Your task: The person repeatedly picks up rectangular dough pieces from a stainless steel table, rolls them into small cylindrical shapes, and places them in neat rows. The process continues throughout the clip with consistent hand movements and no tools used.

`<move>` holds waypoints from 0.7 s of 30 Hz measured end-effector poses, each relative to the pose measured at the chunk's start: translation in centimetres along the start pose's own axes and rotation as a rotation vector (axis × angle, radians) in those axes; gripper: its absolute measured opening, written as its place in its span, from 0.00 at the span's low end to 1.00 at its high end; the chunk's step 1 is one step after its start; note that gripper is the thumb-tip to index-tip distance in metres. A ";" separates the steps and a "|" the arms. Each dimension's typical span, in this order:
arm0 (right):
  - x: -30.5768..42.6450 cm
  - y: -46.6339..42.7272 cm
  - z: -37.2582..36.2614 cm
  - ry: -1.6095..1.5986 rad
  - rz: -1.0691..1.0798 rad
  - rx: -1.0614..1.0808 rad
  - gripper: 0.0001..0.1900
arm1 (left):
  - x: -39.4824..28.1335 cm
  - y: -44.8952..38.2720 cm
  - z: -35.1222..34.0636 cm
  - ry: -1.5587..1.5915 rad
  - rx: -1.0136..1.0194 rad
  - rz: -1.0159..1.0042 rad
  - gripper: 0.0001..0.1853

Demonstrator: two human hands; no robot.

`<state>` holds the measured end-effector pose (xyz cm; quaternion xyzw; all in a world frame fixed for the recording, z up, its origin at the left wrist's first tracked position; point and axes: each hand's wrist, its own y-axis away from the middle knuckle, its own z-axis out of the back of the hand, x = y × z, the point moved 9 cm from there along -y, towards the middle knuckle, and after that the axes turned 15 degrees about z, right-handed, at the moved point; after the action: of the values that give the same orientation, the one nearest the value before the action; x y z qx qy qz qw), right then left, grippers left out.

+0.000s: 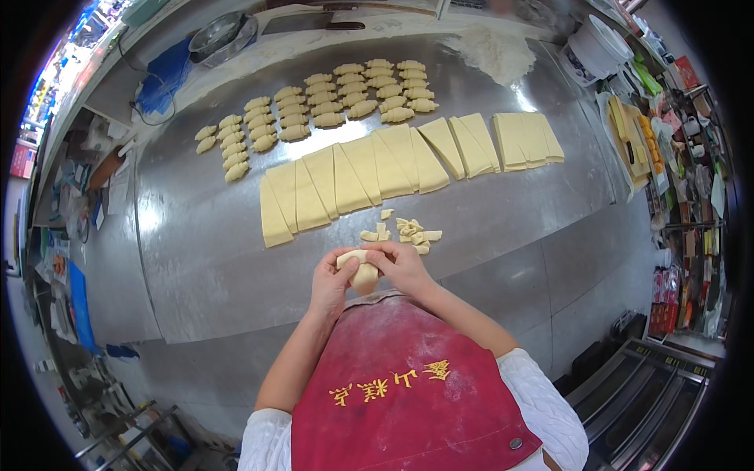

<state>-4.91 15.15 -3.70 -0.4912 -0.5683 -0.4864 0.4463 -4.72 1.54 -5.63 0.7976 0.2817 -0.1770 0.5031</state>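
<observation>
Both hands hold one piece of dough point(363, 278) near the table's front edge. Its upper end is rolled over, and a flap hangs down toward the apron. My left hand point(331, 278) grips the roll's left end with its thumb on top. My right hand point(402, 265) pinches the other end. Just beyond my fingers lie small dough scraps point(414, 232). Behind them, flat dough triangles point(357, 176) stretch in a slanting row, partly overlapping. Farther back, shaped dough rolls point(324, 97) stand in several columns.
The steel worktable point(224, 253) carries a heap of flour point(493, 56) at the back right. A cleaver point(306, 22) and a metal bowl point(217, 34) lie along the back ledge. At right are a white bucket point(598, 50) and a cutting board point(633, 144). Shelves flank both sides.
</observation>
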 end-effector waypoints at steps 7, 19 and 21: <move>1.5 -0.5 0.1 0.021 0.188 -0.026 0.15 | -0.7 -0.2 0.1 0.001 0.066 -0.085 0.15; 0.2 0.1 0.1 -0.185 -0.108 -0.026 0.15 | -0.3 0.1 -0.5 -0.015 0.069 0.039 0.17; 0.7 -0.4 0.5 0.007 0.093 0.014 0.15 | -0.2 0.0 -0.4 0.062 0.071 0.079 0.17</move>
<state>-5.36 15.66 -3.14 -0.5124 -0.5466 -0.4627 0.4739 -4.91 1.84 -5.39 0.8305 0.2591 -0.1421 0.4721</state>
